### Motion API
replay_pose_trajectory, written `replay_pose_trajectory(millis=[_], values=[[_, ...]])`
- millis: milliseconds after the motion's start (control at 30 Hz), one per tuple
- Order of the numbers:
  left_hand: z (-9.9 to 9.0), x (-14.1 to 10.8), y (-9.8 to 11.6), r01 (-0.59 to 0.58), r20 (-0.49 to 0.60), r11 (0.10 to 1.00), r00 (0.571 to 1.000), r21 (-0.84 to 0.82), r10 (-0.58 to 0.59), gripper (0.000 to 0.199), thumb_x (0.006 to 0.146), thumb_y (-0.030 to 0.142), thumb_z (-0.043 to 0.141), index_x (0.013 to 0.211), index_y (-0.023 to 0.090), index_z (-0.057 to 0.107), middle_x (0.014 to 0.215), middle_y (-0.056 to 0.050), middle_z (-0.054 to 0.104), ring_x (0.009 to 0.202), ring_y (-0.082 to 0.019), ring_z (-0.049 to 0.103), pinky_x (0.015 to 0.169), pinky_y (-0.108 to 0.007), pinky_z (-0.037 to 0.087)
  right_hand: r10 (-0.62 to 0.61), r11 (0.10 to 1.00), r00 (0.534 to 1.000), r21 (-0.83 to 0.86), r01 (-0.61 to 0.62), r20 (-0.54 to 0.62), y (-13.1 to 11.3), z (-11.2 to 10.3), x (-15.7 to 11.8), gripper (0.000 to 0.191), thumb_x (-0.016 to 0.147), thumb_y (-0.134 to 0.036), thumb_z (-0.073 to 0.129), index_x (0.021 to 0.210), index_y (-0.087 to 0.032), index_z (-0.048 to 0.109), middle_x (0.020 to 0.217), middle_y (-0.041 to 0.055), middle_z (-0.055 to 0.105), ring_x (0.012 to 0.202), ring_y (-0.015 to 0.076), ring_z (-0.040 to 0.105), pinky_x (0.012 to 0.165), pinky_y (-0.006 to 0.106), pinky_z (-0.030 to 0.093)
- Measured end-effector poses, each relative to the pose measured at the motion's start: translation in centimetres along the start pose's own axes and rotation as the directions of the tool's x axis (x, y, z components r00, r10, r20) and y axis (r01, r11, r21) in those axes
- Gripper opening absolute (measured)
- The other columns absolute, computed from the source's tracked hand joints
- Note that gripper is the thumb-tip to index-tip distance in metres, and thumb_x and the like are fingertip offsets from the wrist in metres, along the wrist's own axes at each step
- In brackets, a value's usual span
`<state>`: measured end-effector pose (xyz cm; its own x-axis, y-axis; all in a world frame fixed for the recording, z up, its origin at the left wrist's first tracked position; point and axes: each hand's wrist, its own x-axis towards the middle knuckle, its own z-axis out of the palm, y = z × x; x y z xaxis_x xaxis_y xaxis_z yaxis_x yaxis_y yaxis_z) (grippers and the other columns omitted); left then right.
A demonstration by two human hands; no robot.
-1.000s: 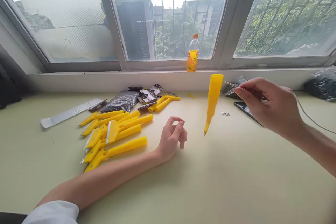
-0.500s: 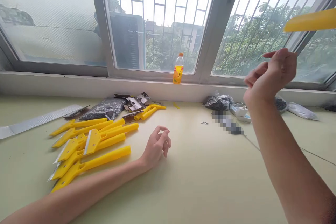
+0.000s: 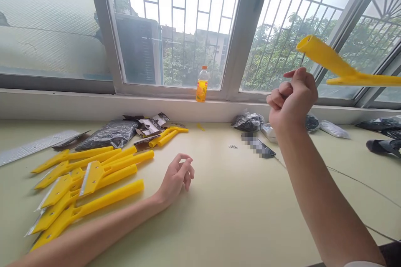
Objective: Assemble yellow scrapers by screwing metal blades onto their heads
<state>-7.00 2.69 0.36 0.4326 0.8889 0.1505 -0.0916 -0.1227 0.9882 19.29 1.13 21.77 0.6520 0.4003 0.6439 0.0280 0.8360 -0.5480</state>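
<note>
My left hand rests on the table, fingers loosely curled and slightly apart, with nothing seen in it. To its left lie several yellow scrapers with flat blades, piled over one another. My right hand is raised before the window with its fingers curled in; what they hold, if anything, is hidden. Just above and to the right of it, another yellow scraper shows in the air, its hollow handle end facing left and its head cut off by the frame edge. A visible gap separates it from the fingers.
Behind the pile lie a black plastic bag, torn packaging and a silvery strip. An orange drink bottle stands on the sill. Small metal bits, a pixelated object and clear bags lie right of centre.
The view has swung right. My right hand has lowered slightly; the scraper above it has turned, now showing its handle end and neck. My left hand stays on the table.
</note>
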Motion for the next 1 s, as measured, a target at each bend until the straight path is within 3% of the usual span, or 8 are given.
replay_pose_trajectory(millis=[167,500,700,833,1000], values=[[0.0,0.1,-0.1,0.022,0.006,1.0,1.0,0.006,-0.022,0.027,0.098,0.049,0.047,0.1,0.023,0.048,0.067,0.005,0.061,0.041,-0.007,0.049,0.049,-0.02,0.04,-0.032,0.999,0.997,-0.016,0.031,-0.067,0.0,-1.7,0.4,0.029,0.101,-0.024,0.048,0.072,-0.021,0.05,0.051,-0.0116,0.017,0.04,0.0046,0.009,0.04,0.024,0.006],[0.0,0.0,0.1,0.046,0.009,0.999,0.999,0.001,-0.046,0.031,0.096,0.053,0.049,0.101,0.023,0.048,0.069,0.004,0.06,0.041,-0.007,0.048,0.044,-0.02,0.036,0.138,0.99,0.984,-0.047,-0.134,0.112,2.7,-2.7,-4.4,0.03,0.087,-0.045,0.07,0.076,-0.021,0.054,0.053,-0.0118,0.021,0.04,0.0042,0.015,0.039,0.021,0.012],[0.0,0.0,-0.1,0.047,0.011,0.999,0.999,-0.014,-0.046,0.029,0.097,0.051,0.048,0.101,0.023,0.048,0.068,0.004,0.061,0.041,-0.007,0.048,0.045,-0.02,0.038,0.082,0.997,0.995,-0.013,-0.082,0.056,3.1,-4.1,-4.1,0.027,0.083,-0.043,0.072,0.074,-0.022,0.058,0.051,-0.0114,0.021,0.039,0.005,0.014,0.038,0.024,0.011],[0.2,0.0,-0.2,0.046,0.015,0.998,0.999,-0.038,-0.045,0.031,0.096,0.053,0.049,0.101,0.022,0.047,0.068,0.004,0.06,0.039,-0.007,0.047,0.042,-0.019,0.034,0.136,0.991,0.99,0.002,-0.137,0.043,3.7,-4.0,-4.2,0.026,0.079,-0.039,0.075,0.07,-0.023,0.056,0.05,-0.0108,0.021,0.039,0.0055,0.013,0.039,0.026,0.009],[0.3,0.2,-0.1,0.035,0.016,0.998,0.999,-0.05,-0.034,0.034,0.094,0.054,0.05,0.1,0.022,0.046,0.068,0.004,0.059,0.037,-0.007,0.046,0.04,-0.019,0.032,0.168,0.986,0.978,-0.021,-0.166,0.125,2.8,-3.4,-5.7,0.023,0.086,-0.038,0.07,0.075,-0.023,0.057,0.05,-0.0113,0.023,0.038,0.0055,0.016,0.039,0.024,0.011]])
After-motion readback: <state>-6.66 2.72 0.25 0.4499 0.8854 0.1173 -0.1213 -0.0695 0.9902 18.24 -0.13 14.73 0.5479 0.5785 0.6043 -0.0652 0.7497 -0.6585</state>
